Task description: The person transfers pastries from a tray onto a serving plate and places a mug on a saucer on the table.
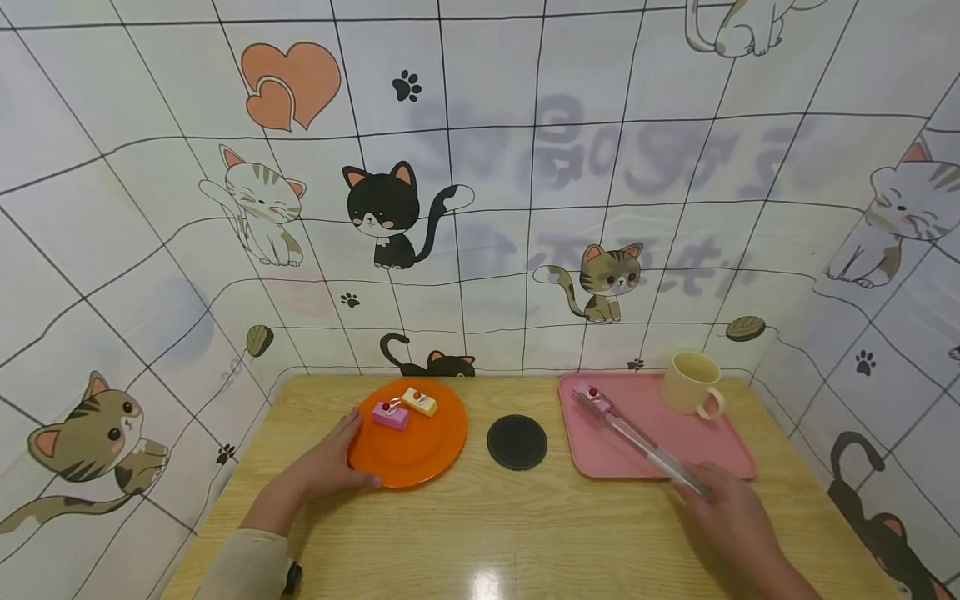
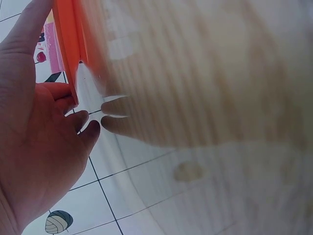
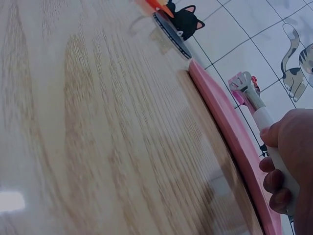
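My left hand (image 1: pixel 330 454) holds the left rim of an orange plate (image 1: pixel 412 458), fingers along its edge and thumb at the near side. On the plate lie a pink toy cake slice (image 1: pixel 391 416) and a yellow toy cake slice (image 1: pixel 420 402), each with a red dot on top. My right hand (image 1: pixel 723 508) grips a pair of tongs (image 1: pixel 637 442) by its white handle. The tong tips are around another pink toy cake slice (image 3: pixel 238 97), over the far left corner of a pink tray (image 1: pixel 611 467).
A pale yellow mug (image 1: pixel 686 385) stands at the tray's far right. Between plate and tray lies a round black coaster (image 1: pixel 517 442). The wood-grain table (image 1: pixel 450 542) meets walls (image 1: pixel 487 250) covered with a cat-printed sheet at the back and sides.
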A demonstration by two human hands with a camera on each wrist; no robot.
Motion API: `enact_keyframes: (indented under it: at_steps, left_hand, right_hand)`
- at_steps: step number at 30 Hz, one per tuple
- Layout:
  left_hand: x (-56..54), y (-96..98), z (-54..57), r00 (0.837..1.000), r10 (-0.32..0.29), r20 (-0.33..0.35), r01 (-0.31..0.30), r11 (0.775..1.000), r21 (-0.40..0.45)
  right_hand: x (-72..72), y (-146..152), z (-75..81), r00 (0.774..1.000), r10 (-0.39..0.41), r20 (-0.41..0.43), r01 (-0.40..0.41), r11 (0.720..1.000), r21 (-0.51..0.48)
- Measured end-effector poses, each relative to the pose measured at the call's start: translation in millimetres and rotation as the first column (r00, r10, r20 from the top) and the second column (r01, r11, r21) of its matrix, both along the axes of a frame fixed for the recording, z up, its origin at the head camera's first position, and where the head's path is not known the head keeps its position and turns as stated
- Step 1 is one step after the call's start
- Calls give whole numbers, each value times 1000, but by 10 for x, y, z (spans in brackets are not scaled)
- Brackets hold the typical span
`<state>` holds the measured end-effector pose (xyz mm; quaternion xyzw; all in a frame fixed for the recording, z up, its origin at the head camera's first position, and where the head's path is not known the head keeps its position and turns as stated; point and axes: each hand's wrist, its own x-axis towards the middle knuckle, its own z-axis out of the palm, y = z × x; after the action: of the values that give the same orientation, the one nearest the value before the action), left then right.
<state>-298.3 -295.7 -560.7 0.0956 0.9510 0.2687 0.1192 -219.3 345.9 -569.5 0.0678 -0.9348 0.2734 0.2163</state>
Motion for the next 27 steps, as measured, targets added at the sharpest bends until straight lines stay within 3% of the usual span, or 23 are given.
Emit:
enact_keyframes:
  at_steps: [24, 27]
  left_hand:
    - [-19, -20, -16, 1000, 2, 2, -2, 1000, 9]
    - [-21, -12, -19, 1000, -3, 1, 3, 1000, 11]
  right_hand:
    - [-184, -324, 44, 991, 117, -73, -116, 993, 7]
    - [-201, -377, 64, 991, 120, -53, -119, 993, 11]
